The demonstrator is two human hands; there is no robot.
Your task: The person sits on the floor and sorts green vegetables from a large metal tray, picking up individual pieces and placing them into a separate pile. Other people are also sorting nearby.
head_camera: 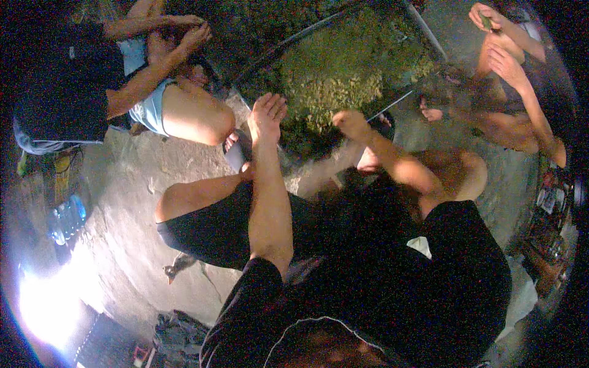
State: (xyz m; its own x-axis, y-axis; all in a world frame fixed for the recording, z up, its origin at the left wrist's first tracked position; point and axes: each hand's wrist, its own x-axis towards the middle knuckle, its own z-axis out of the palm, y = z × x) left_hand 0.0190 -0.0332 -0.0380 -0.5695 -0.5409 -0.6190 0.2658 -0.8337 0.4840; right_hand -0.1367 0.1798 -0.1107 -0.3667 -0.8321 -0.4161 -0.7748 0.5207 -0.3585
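My left hand point(268, 115) is raised in front of me at the near left corner of a framed bed of greenery point(349, 50), its fingers slightly bent and nothing visible in it. To its right my right hand point(352, 124) is curled near the frame's near edge; blur hides whether anything is in its fingers. Between and beyond the hands lies a heap of small yellow-green pieces point(340, 99), too grainy to name exactly. A thin pale rim point(391, 106) runs up and right from beside my right hand.
At left a person in a dark shirt point(69, 83) crouches; at right another person's hand point(487, 17) holds a small green thing. A bird point(169, 271), perhaps a duckling, stands by my left thigh. A plastic bottle point(69, 218), a glaring lamp point(48, 299) and black plastic point(179, 336) lie left.
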